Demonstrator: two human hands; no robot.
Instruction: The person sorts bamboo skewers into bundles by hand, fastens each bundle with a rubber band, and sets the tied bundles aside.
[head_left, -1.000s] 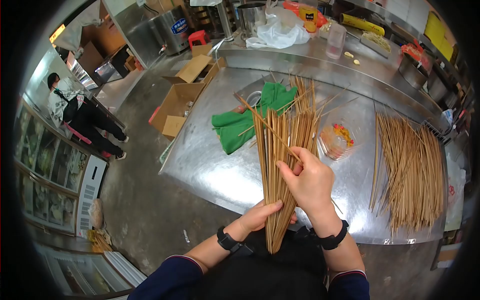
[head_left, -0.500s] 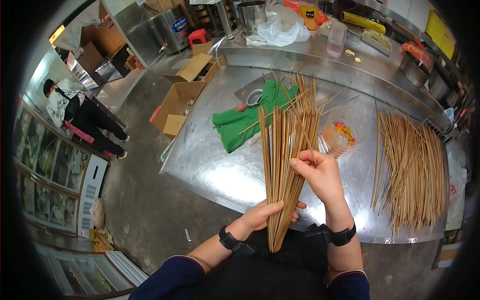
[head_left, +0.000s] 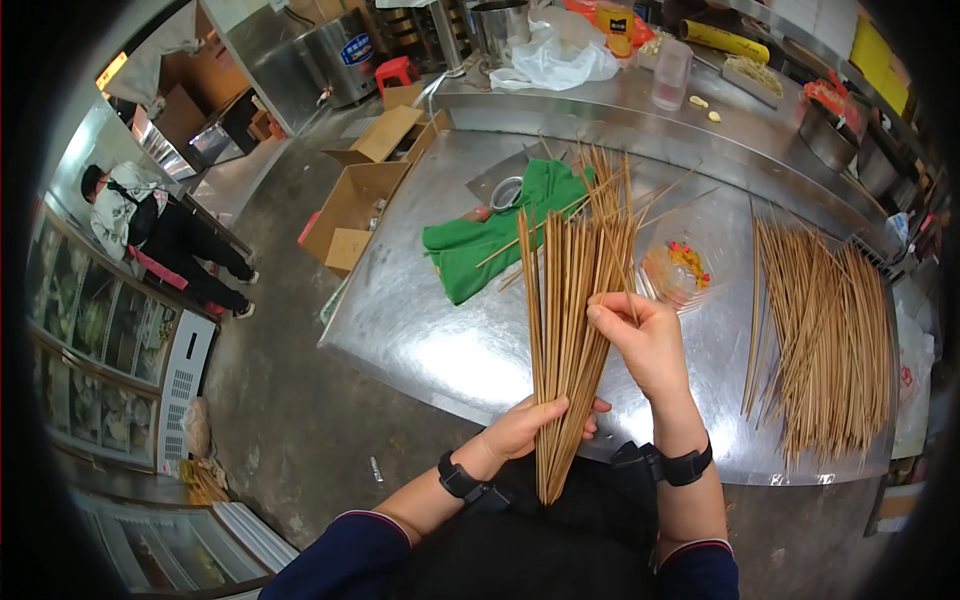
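Note:
My left hand (head_left: 522, 428) is wrapped round the lower part of a thick bundle of bamboo skewers (head_left: 568, 340), which fans out toward the top. At the bundle's right side, the thumb and fingers of my right hand (head_left: 645, 340) are pinched on a thin skewer (head_left: 632, 302). Past the bundle's upper end, more loose skewers (head_left: 608, 180) lie on the steel table beside a green cloth (head_left: 490, 240). A clear plastic bowl (head_left: 683, 270) with red and orange bits in it stands just beyond my right hand.
A large pile of skewers (head_left: 825, 340) covers the right of the steel table (head_left: 430, 350). Cardboard boxes (head_left: 360, 215) stand at its left. The back ledge (head_left: 600, 105) carries a white plastic bag (head_left: 560, 55) and a clear cup (head_left: 672, 75). Another person (head_left: 150, 220) stands far left by glass-door coolers.
My right hand has shifted slightly right, away from the bundle, with the pinched skewer tilting more upright. My left hand keeps its hold on the bundle.

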